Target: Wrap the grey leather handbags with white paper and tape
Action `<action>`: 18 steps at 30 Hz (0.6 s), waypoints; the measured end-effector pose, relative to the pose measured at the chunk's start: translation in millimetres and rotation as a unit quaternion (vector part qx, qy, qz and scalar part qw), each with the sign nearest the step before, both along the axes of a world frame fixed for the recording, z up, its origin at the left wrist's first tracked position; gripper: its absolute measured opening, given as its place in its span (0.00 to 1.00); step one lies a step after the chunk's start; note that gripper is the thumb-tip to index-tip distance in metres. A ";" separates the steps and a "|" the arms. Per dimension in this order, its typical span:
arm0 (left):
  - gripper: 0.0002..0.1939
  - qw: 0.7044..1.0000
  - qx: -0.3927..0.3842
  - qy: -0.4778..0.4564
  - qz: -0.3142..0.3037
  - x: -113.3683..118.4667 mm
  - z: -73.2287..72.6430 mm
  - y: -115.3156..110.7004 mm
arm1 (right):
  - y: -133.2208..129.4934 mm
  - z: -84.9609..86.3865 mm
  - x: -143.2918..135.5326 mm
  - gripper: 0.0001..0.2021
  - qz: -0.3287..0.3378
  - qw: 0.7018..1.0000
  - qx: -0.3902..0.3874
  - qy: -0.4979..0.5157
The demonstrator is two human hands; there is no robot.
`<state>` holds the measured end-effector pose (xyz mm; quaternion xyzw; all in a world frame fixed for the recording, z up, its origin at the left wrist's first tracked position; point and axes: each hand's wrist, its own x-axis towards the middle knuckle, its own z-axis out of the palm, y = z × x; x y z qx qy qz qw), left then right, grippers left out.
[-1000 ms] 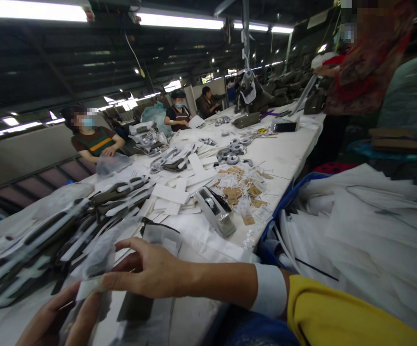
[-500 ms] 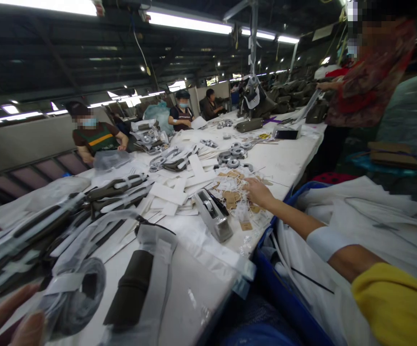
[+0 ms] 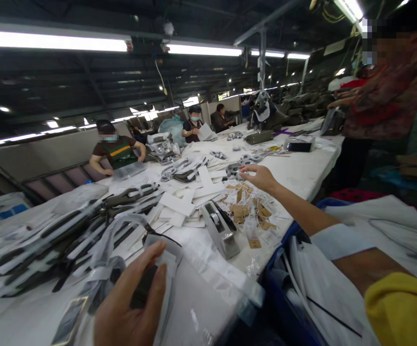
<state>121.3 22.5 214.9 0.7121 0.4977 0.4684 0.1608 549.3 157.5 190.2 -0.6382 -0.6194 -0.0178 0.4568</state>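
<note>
At the lower front, my left hand (image 3: 132, 293) is over a dark olive bag (image 3: 145, 283) with clear wrap around it. Its thumb and fingers are apart, and it hides much of the bag. A plastic-wrapped strap (image 3: 102, 254) curves up beside this hand. Farther across the table, my right hand (image 3: 262, 179) is stretched out with its fingers apart, close to several coiled bundles in grey wrap (image 3: 234, 169). Whether the fingertips touch them I cannot tell. Below that hand is a heap of brown and white hang tags (image 3: 242, 211).
A grey tape dispenser (image 3: 221, 235) stands beside the tags. White strips (image 3: 177, 204) and wrapped olive pieces (image 3: 82, 235) cover the left side. A blue bin (image 3: 284, 259) of white sheets is at the table's right edge. Co-workers sit across the table; one person stands at right.
My left hand has moved right and up, from beside the coiled strap to over the olive bag. My right hand has moved from the tags toward the grey coils. The view has shifted.
</note>
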 end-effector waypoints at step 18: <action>0.12 0.959 -0.104 -0.154 -0.212 70.8 7.9 79.7 | -80.1 -21.3 -191.2 0.35 0.426 0.846 -0.080 0.312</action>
